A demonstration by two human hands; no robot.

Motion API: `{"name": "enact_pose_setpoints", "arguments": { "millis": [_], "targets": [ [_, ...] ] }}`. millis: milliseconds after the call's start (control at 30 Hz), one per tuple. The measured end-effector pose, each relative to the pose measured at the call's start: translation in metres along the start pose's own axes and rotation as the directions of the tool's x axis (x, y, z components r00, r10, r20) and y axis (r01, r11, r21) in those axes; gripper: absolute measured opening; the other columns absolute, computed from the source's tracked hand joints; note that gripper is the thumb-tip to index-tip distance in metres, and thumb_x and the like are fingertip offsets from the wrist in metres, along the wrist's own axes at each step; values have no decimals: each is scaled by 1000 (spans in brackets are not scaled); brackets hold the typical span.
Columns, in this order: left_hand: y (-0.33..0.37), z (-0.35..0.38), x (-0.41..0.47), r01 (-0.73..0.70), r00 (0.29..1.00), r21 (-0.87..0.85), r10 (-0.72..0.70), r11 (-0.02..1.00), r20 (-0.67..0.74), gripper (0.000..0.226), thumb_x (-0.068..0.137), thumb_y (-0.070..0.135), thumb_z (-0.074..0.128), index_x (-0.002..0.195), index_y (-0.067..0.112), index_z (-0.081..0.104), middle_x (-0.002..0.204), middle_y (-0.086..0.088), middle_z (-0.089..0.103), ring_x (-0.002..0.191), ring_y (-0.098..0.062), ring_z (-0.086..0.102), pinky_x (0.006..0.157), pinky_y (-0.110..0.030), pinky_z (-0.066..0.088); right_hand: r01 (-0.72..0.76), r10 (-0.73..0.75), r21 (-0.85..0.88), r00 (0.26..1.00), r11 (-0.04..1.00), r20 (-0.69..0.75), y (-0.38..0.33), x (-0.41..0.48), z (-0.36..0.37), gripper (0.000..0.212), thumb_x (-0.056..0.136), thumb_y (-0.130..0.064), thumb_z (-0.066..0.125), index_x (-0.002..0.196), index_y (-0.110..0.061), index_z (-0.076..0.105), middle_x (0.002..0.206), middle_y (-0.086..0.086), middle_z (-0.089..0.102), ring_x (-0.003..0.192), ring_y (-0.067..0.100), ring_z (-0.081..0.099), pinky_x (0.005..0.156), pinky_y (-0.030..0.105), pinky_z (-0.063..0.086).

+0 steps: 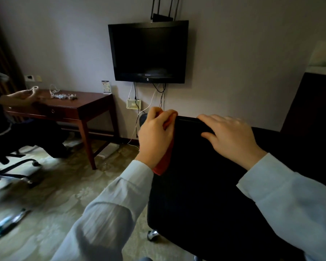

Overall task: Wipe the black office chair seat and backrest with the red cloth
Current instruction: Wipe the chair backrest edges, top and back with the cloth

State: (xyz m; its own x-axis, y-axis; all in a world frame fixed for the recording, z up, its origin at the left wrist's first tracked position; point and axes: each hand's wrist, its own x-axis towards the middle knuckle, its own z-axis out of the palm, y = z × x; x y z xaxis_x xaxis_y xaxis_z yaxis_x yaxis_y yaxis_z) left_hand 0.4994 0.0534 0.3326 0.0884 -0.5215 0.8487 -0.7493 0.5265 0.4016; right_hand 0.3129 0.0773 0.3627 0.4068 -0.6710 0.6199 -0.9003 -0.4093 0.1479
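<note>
The black office chair (199, 181) fills the lower middle of the view, its backrest turned toward me. My left hand (154, 140) grips the red cloth (165, 162) and presses it against the backrest's upper left edge. Part of the cloth hangs down below my wrist. My right hand (231, 136) lies flat on the top rim of the backrest, fingers spread over the edge. The seat is hidden behind the backrest.
A dark wooden desk (77, 108) stands at the left against the wall, with another person's hand (24, 96) and cables on it. A second chair's wheeled base (17, 166) sits at far left. A wall-mounted TV (149, 51) hangs ahead. Pens (8, 225) lie on the carpet.
</note>
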Motion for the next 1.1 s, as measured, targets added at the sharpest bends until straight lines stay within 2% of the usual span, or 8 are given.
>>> {"name": "enact_pose_setpoints", "arguments": {
  "millis": [100,200,400,533,633,700,1000,1100],
  "targets": [
    [-17,-7,6,169,985,-15,-169,986,-38,21,92,28,59,108,19,70,102,-1,55,83,-18,56,72,-28,46,-4,4,-32,1000,999,5,2,0,-1,43,93,-36,51,134,-26,46,115,-2,62,100,28,58,77,36,41],
    [-28,-14,14,280,957,-80,-284,957,-53,22,92,29,59,108,18,70,99,5,51,85,-12,52,76,-20,38,-18,18,-10,1000,1000,15,3,-3,-5,43,93,-36,52,134,-26,46,116,-1,62,101,28,58,80,37,42],
    [-2,-8,11,90,991,-213,-108,973,-75,19,90,21,62,106,14,70,100,3,53,84,-5,51,77,-3,38,-80,78,36,996,996,42,-9,6,-10,37,91,-38,47,123,-21,48,118,-1,61,105,27,54,84,35,35],
    [8,7,3,-60,998,-84,60,995,-12,25,90,29,57,107,14,69,100,-4,57,80,-12,55,69,-19,47,-51,52,-20,998,998,24,-30,12,3,48,90,-40,51,135,-25,43,126,-1,57,111,29,53,89,38,35],
    [4,5,3,-59,998,-79,57,995,-29,23,90,28,58,104,15,70,98,-4,57,77,-10,53,63,-24,47,-34,29,-40,992,999,-125,-28,11,12,40,79,-21,71,118,-19,61,94,5,67,79,33,63,69,36,43],
    [0,2,4,-67,997,-60,66,996,-27,25,90,31,55,104,16,70,97,-3,57,76,-10,53,62,-23,47,-36,32,-21,985,999,-169,-23,8,14,38,73,-15,77,109,-17,65,84,5,67,70,32,62,63,34,43],
    [-25,-18,-2,27,999,-184,-23,983,25,19,90,24,62,106,23,71,98,5,54,85,-5,53,76,-7,41,-66,75,81,991,995,-112,-10,-9,3,33,80,-21,58,113,-21,62,93,4,67,82,33,61,70,37,39],
    [-21,-25,-3,59,997,-285,-44,957,60,17,88,20,64,103,26,70,97,5,57,89,-4,55,83,-11,43,-122,130,111,989,986,-71,-6,-17,-7,30,83,-24,54,112,-22,61,97,3,66,87,32,60,75,36,38]
  ]
}}
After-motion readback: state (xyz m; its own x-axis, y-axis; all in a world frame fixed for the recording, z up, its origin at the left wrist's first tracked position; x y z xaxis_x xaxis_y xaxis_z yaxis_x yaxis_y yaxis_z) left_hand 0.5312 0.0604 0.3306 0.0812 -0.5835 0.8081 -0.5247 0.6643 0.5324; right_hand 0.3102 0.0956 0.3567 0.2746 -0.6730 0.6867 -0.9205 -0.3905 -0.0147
